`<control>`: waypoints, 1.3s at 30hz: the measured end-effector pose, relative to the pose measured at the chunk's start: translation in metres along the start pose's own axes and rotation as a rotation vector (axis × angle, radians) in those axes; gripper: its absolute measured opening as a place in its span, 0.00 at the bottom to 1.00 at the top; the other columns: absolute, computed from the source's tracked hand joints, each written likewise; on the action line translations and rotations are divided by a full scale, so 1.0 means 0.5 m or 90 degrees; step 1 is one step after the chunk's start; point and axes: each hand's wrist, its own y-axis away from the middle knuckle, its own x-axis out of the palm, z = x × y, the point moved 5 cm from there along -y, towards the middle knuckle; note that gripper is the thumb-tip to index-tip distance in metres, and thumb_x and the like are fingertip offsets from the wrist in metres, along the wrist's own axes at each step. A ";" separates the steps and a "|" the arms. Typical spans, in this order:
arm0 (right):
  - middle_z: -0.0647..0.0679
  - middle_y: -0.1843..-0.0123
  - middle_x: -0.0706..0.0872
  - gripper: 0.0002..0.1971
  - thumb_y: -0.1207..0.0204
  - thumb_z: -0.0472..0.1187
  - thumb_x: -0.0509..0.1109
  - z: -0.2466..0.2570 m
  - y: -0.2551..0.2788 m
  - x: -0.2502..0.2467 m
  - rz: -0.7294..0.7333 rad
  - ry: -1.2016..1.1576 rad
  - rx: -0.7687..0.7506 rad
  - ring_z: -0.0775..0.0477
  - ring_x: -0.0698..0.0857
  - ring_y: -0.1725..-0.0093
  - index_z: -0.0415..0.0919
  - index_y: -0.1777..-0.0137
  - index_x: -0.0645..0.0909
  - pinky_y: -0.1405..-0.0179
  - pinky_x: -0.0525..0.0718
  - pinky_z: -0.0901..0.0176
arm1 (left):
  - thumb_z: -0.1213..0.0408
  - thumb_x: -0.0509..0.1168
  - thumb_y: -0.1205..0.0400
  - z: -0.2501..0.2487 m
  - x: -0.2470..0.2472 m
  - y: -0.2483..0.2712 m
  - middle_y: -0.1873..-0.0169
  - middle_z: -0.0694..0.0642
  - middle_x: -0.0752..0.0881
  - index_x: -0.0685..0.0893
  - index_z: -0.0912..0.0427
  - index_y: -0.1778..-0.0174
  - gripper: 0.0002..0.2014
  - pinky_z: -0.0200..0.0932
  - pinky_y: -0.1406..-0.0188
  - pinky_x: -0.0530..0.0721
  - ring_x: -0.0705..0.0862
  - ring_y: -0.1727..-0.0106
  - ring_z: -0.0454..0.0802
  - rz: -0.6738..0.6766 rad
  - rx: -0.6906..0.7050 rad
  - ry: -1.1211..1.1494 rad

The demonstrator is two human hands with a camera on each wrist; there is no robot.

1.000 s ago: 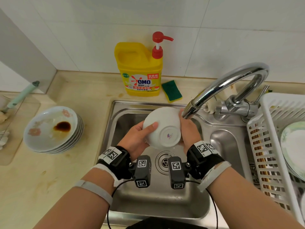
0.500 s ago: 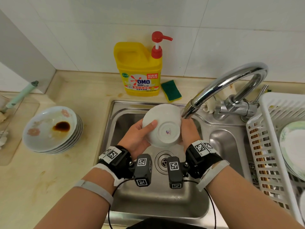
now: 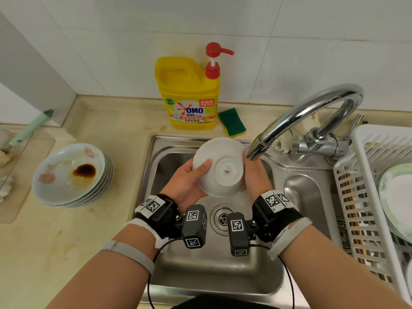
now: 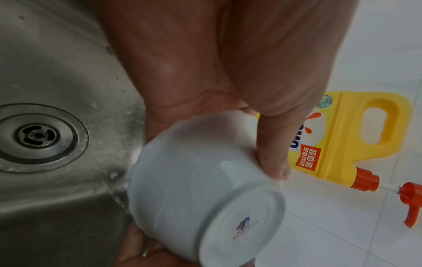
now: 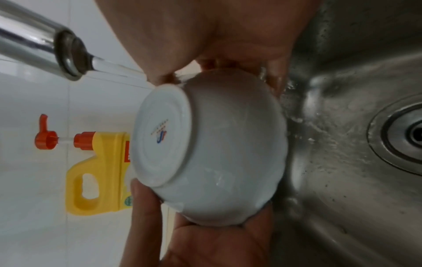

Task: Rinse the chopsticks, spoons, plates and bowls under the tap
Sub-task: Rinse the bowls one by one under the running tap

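A white bowl (image 3: 219, 167) is held bottom-up over the steel sink (image 3: 214, 262), its foot ring with a small logo facing me. My left hand (image 3: 187, 181) grips its left side, thumb on the outer wall (image 4: 271, 159). My right hand (image 3: 254, 175) grips its right side, under the tap spout (image 3: 256, 150). Water runs from the spout (image 5: 68, 59) onto the right hand and the bowl's (image 5: 217, 144) edge. The bowl (image 4: 194, 189) fills the left wrist view. Dirty plates (image 3: 69, 172) with a brown sauce stain are stacked on the counter at left.
A yellow detergent bottle (image 3: 189, 94) with a red pump and a green sponge (image 3: 231, 122) stand behind the sink. A white dish rack (image 3: 365, 197) at right holds clean plates (image 3: 396, 197) and chopsticks (image 3: 350, 197). The drain (image 3: 223, 217) lies below the bowl.
Both hands have tilted the bowl further, so its foot now faces me more squarely. The bowl sits slightly higher and closer to the spout.
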 end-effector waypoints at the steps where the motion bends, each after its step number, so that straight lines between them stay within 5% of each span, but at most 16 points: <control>1: 0.47 0.40 0.87 0.19 0.22 0.64 0.64 -0.004 0.003 0.003 0.016 -0.012 0.027 0.42 0.85 0.40 0.54 0.40 0.80 0.37 0.86 0.33 | 0.58 0.66 0.14 0.002 0.000 -0.001 0.32 0.62 0.87 0.77 0.58 0.23 0.23 0.58 0.50 0.89 0.88 0.35 0.60 0.002 0.001 0.005; 6: 0.39 0.45 0.89 0.19 0.21 0.56 0.61 0.019 0.007 -0.019 -0.007 0.028 -0.040 0.34 0.86 0.39 0.42 0.45 0.84 0.33 0.84 0.34 | 0.48 0.64 0.13 0.023 -0.012 -0.008 0.30 0.55 0.86 0.78 0.53 0.24 0.22 0.58 0.43 0.89 0.85 0.29 0.57 -0.044 -0.030 -0.001; 10: 0.47 0.45 0.92 0.16 0.26 0.61 0.63 0.038 0.010 -0.033 0.010 0.016 -0.091 0.40 0.88 0.39 0.57 0.48 0.87 0.32 0.84 0.32 | 0.46 0.65 0.13 0.040 -0.016 -0.012 0.31 0.54 0.86 0.80 0.54 0.32 0.19 0.61 0.41 0.89 0.86 0.31 0.56 -0.077 -0.062 -0.010; 12: 0.45 0.44 0.92 0.18 0.26 0.62 0.67 0.046 0.020 -0.039 0.026 -0.023 -0.105 0.37 0.89 0.38 0.53 0.44 0.88 0.33 0.84 0.28 | 0.49 0.64 0.12 0.041 -0.012 -0.015 0.30 0.58 0.84 0.79 0.54 0.30 0.18 0.63 0.41 0.89 0.85 0.30 0.61 -0.079 -0.066 -0.001; 15: 0.40 0.41 0.91 0.18 0.25 0.52 0.74 0.043 0.028 -0.051 0.059 -0.104 -0.087 0.34 0.89 0.38 0.44 0.39 0.87 0.35 0.85 0.27 | 0.51 0.65 0.12 0.045 -0.002 -0.020 0.28 0.61 0.83 0.80 0.51 0.29 0.17 0.64 0.41 0.89 0.81 0.27 0.64 -0.076 -0.079 0.026; 18: 0.38 0.41 0.91 0.17 0.28 0.45 0.74 0.034 0.030 -0.069 0.071 -0.125 -0.072 0.38 0.91 0.43 0.43 0.40 0.86 0.44 0.89 0.36 | 0.53 0.66 0.12 0.057 0.011 -0.026 0.28 0.63 0.82 0.81 0.54 0.27 0.19 0.66 0.39 0.88 0.83 0.31 0.64 -0.071 -0.099 0.042; 23: 0.43 0.42 0.93 0.12 0.14 0.46 0.70 0.028 0.030 -0.106 0.006 -0.180 -0.056 0.39 0.90 0.39 0.42 0.36 0.87 0.37 0.88 0.38 | 0.50 0.66 0.12 0.073 0.034 -0.034 0.37 0.63 0.88 0.81 0.60 0.27 0.22 0.66 0.39 0.88 0.88 0.36 0.67 -0.064 -0.140 0.012; 29: 0.44 0.48 0.94 0.10 0.16 0.50 0.72 0.019 0.022 -0.132 -0.047 -0.201 -0.040 0.42 0.92 0.46 0.44 0.46 0.88 0.40 0.89 0.42 | 0.48 0.60 0.10 0.069 0.053 -0.035 0.38 0.63 0.90 0.80 0.60 0.27 0.22 0.59 0.45 0.91 0.91 0.41 0.62 -0.058 -0.121 -0.035; 33: 0.42 0.43 0.93 0.15 0.16 0.49 0.71 0.006 0.016 -0.130 -0.036 -0.222 -0.014 0.42 0.92 0.44 0.40 0.37 0.87 0.39 0.88 0.43 | 0.48 0.57 0.08 0.060 0.052 -0.032 0.38 0.60 0.90 0.82 0.55 0.27 0.20 0.58 0.44 0.91 0.90 0.38 0.58 -0.066 -0.108 -0.044; 39: 0.44 0.41 0.93 0.16 0.14 0.50 0.68 -0.009 0.012 -0.112 0.007 -0.222 0.015 0.43 0.92 0.41 0.44 0.32 0.86 0.38 0.87 0.44 | 0.50 0.64 0.12 0.053 0.049 -0.025 0.35 0.61 0.89 0.81 0.59 0.26 0.22 0.60 0.34 0.87 0.87 0.32 0.60 -0.029 -0.096 -0.058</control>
